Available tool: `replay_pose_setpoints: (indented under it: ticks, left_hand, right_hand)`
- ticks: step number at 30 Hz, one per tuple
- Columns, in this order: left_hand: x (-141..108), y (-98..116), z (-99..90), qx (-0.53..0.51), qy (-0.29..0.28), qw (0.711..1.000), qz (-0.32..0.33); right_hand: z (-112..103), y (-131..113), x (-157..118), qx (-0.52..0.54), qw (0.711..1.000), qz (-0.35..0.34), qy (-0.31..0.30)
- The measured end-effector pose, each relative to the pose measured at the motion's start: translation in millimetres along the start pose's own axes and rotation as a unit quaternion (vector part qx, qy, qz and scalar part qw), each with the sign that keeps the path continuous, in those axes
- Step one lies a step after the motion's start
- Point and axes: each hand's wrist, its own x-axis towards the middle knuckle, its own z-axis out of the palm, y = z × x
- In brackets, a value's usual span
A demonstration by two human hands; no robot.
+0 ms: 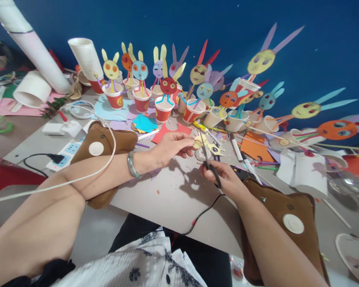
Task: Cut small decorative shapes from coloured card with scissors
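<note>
My left hand (176, 148) pinches a small piece of yellow paper (200, 141) between thumb and fingers, over the middle of the table. The fingers of my right hand (219, 175) are wrapped round the dark handles of a pair of scissors (205, 153). Its blades point away from me and cross the yellow paper at its right side. Whether the blades are parted is hard to make out. Just right of them lies a cut yellow paper scrap (215, 150). A clear round object sits under the blades.
Paper cups with paper rabbit figures (169, 85) line the back by the blue wall. A stack of white cups (83, 56) stands left. Brown cushions (287, 203) lie under both forearms. A white cable (112, 143) crosses my left arm. Markers (235, 146) and orange paper (255, 146) lie right.
</note>
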Motion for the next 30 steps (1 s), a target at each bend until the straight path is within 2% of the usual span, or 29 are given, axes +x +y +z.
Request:
replay_pose_setpoints:
  ticks: [30]
  left_hand:
    - [-1.5, -0.7, -0.1, -0.023, -0.010, 1.000, -0.019]
  right_hand:
    - [0.9, 0.9, 0.6, 0.012, 1.000, 0.014, 0.000]
